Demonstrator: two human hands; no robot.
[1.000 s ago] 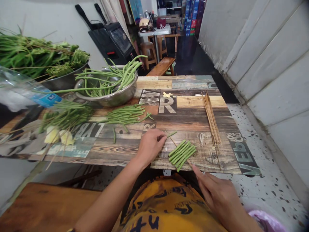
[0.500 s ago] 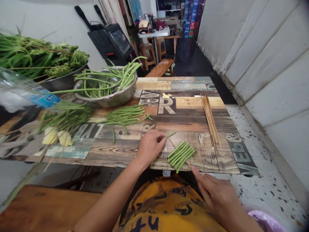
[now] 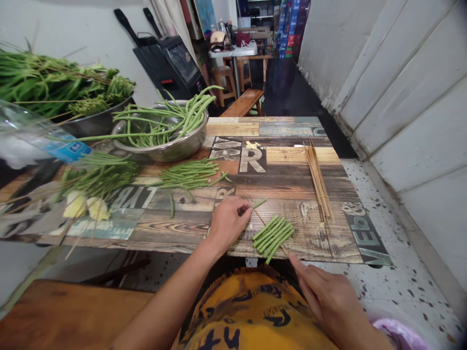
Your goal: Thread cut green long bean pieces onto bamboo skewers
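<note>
Several cut green bean pieces (image 3: 273, 237) lie side by side on a thin bamboo skewer (image 3: 260, 216) near the table's front edge. My left hand (image 3: 231, 218) pinches one more bean piece (image 3: 260, 203) at the skewer's upper left end; whether the tip has entered it I cannot tell. At the lower right end, my right hand (image 3: 326, 287) is closed on the skewer, forefinger stretched along it. Left of centre lies a pile of cut green beans (image 3: 189, 172). A bundle of bamboo skewers (image 3: 318, 180) rests to the right.
A steel bowl (image 3: 171, 151) of long beans stands at the back left, beside a larger basin (image 3: 98, 121) of skewered greens. Skewered beans (image 3: 102, 177), two yellowish pieces (image 3: 86, 206) and a plastic bottle (image 3: 69, 148) occupy the left. A wooden bench (image 3: 73, 316) stands below.
Almost nothing differs. The threaded bean pieces sit very slightly lower, and both hands keep their places at the two ends of the skewer.
</note>
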